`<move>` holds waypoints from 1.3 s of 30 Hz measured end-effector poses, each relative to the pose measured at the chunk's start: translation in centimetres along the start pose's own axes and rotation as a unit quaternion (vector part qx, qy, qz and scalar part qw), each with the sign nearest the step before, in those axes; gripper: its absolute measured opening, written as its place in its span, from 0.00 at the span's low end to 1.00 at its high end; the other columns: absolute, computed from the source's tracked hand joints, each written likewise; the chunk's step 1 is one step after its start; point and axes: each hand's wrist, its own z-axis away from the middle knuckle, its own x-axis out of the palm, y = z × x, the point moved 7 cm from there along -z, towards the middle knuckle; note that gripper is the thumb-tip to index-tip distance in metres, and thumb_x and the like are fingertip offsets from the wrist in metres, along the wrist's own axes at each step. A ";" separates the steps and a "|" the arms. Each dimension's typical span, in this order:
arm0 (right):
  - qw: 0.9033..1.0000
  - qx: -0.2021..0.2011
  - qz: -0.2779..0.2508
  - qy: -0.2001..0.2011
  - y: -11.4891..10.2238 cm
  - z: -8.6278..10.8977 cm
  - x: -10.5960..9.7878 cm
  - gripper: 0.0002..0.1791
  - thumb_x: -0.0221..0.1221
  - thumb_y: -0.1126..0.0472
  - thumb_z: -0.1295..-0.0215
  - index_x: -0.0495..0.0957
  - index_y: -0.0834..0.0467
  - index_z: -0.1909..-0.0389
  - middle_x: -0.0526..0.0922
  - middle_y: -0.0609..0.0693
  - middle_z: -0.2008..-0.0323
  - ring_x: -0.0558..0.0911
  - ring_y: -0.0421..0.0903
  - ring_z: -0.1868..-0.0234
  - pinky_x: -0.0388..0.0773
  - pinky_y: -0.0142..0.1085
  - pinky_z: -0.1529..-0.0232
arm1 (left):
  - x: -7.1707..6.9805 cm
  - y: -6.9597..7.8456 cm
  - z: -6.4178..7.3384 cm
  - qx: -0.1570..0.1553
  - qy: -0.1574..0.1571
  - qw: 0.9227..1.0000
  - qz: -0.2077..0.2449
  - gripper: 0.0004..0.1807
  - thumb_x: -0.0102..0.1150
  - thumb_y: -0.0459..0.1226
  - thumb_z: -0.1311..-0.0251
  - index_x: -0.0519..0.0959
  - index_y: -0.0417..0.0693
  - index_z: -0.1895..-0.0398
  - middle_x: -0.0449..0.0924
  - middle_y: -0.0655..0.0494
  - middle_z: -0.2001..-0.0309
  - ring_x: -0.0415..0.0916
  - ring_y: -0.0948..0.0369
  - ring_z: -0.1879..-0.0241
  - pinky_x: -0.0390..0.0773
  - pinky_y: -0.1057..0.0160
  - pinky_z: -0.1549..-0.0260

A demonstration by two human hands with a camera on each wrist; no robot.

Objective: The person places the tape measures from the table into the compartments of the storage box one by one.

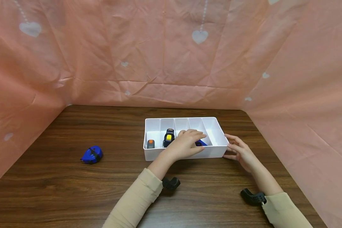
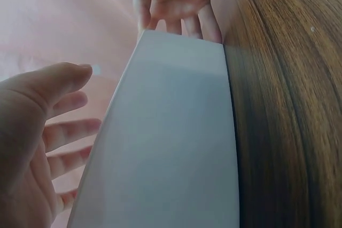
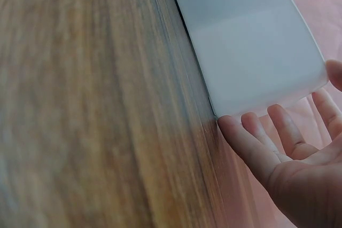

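A white divided box (image 1: 185, 154) stands on the table. My left hand (image 1: 185, 144) hovers over its middle with fingers spread and nothing held; in the left wrist view that hand (image 2: 43, 132) is beside the box's long front wall (image 2: 165, 132). Partly hidden beyond its fingers, a blue object (image 1: 201, 143) lies in a compartment. My right hand (image 1: 242, 153) touches the box's right end with its fingertips (image 3: 227, 124), thumb near the upper corner. Further left in the box sit a black object with a yellow button (image 1: 168, 138) and a grey object with an orange top (image 1: 150, 144).
A blue teardrop-shaped case with a black band (image 1: 92, 155) lies on the wooden table (image 1: 60, 190), left of the box. Pink cloth (image 1: 159, 57) with white hearts hangs behind the table and along both sides.
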 end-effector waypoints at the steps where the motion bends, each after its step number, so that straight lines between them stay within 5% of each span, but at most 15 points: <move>1: 1.000 -0.001 -0.001 -0.001 0.0 0.0 0.0 0.22 0.47 0.61 0.25 0.62 0.57 0.33 0.72 0.50 0.53 0.80 0.43 0.54 0.79 0.45 0.58 | -0.1 0.0 0.1 -0.001 0.000 1.000 -0.008 0.28 0.54 0.53 0.35 0.70 0.56 0.33 0.68 0.58 0.35 0.60 0.59 0.34 0.60 0.49 0.40; 19: 1.000 -0.005 0.000 -0.007 -0.3 0.1 0.1 0.23 0.46 0.62 0.25 0.60 0.60 0.32 0.70 0.53 0.51 0.80 0.44 0.53 0.79 0.46 0.57 | -1.4 -0.2 1.4 -0.008 0.009 0.998 -0.058 0.34 0.54 0.57 0.37 0.63 0.61 0.29 0.57 0.54 0.29 0.47 0.48 0.29 0.50 0.41 0.37; 39: 1.000 0.006 0.006 0.002 -0.1 0.0 0.2 0.22 0.46 0.61 0.25 0.62 0.59 0.33 0.69 0.53 0.50 0.80 0.43 0.54 0.79 0.45 0.58 | -2.9 -1.2 3.7 0.001 0.035 0.994 -0.103 0.39 0.55 0.61 0.41 0.61 0.60 0.28 0.54 0.51 0.27 0.41 0.47 0.28 0.49 0.36 0.38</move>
